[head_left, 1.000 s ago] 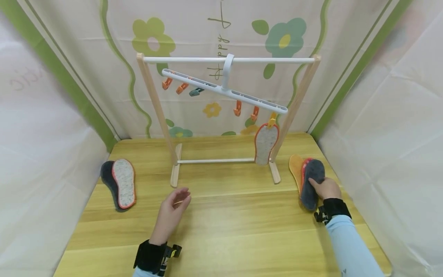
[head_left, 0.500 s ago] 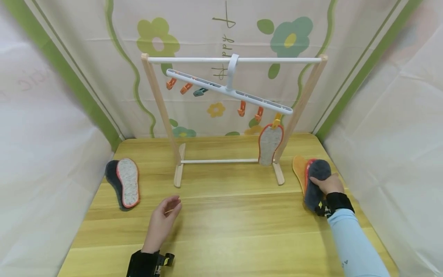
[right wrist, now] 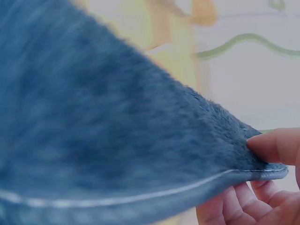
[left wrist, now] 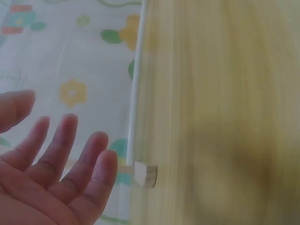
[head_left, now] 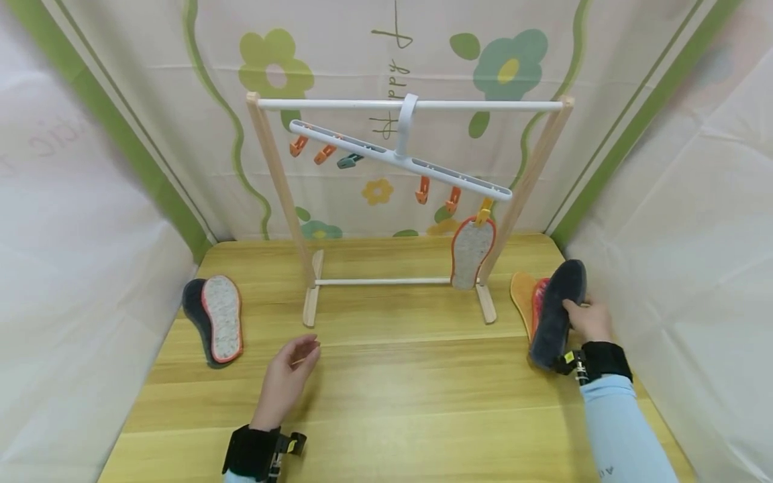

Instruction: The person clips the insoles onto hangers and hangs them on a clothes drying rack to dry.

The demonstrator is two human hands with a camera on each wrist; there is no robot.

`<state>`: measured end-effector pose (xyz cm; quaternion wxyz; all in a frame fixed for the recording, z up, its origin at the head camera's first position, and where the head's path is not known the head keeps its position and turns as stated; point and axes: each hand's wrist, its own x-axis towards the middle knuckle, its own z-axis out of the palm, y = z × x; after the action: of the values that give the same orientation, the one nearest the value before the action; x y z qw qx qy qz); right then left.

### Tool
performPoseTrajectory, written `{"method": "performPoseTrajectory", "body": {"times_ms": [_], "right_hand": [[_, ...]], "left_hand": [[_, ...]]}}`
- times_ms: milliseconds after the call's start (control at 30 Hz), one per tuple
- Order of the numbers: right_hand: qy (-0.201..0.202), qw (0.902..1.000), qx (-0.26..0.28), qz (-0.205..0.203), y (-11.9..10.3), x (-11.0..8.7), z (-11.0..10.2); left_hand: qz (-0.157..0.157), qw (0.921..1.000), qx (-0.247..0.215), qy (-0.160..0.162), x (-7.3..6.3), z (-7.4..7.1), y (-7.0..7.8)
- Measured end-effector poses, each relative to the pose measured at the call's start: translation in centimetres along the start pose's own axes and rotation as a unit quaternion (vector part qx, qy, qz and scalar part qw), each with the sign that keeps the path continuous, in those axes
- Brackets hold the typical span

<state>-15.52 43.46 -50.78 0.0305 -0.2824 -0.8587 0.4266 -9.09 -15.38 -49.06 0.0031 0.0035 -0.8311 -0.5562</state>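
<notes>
On the right of the head view, my right hand (head_left: 590, 320) pinches the edge of a dark grey fuzzy insole (head_left: 557, 318), thumb on top and fingers beneath. The right wrist view shows that insole (right wrist: 117, 122) close up, with its pale stitched rim. Partly covered by it lie a red patterned insole (head_left: 539, 298) and a yellow insole (head_left: 521, 295). My left hand (head_left: 288, 372) hovers over the table in front of the rack, fingers loosely bent and holding nothing; the left wrist view shows its bare palm and fingers (left wrist: 61, 154).
A wooden rack (head_left: 275, 178) with white bars carries a white clip hanger (head_left: 400, 158). A yellow clip (head_left: 483, 213) holds a grey insole with orange edging (head_left: 473, 251); several other clips hang free. A dark insole (head_left: 196, 312) and a grey one (head_left: 222, 318) overlap at left. Fabric walls surround the table.
The dark grey insole has been tilted and raised at its right side, shifting up and right with my right hand. My left hand has moved slightly left.
</notes>
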Motion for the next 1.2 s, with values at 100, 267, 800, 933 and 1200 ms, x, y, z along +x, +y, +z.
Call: {"method": "performPoseTrajectory", "body": {"times_ms": [100,267,800,933,1200], "right_hand": [[0.003,0.9997,0.026,0.0,-1.2,-1.1,-0.6],[0.03,0.9974,0.06,-0.026,-3.2,-2.8,-1.1],[0.052,0.9802,0.149,-0.12,-8.2,-8.9,0.0],[0.041,0.9764,0.159,-0.141,-8.8,-10.1,0.7],[0.023,0.9708,0.154,-0.183,-9.5,-11.8,1.9]], "left_hand": [[0.0,1.0,-0.005,-0.006,0.4,0.2,0.2],[0.008,0.9998,-0.001,-0.016,1.3,0.5,1.0],[0.081,0.9943,-0.018,-0.067,5.6,1.8,5.7],[0.094,0.9918,-0.033,-0.08,6.8,2.9,7.0],[0.139,0.9837,-0.056,-0.1,9.0,4.9,9.8]]}}
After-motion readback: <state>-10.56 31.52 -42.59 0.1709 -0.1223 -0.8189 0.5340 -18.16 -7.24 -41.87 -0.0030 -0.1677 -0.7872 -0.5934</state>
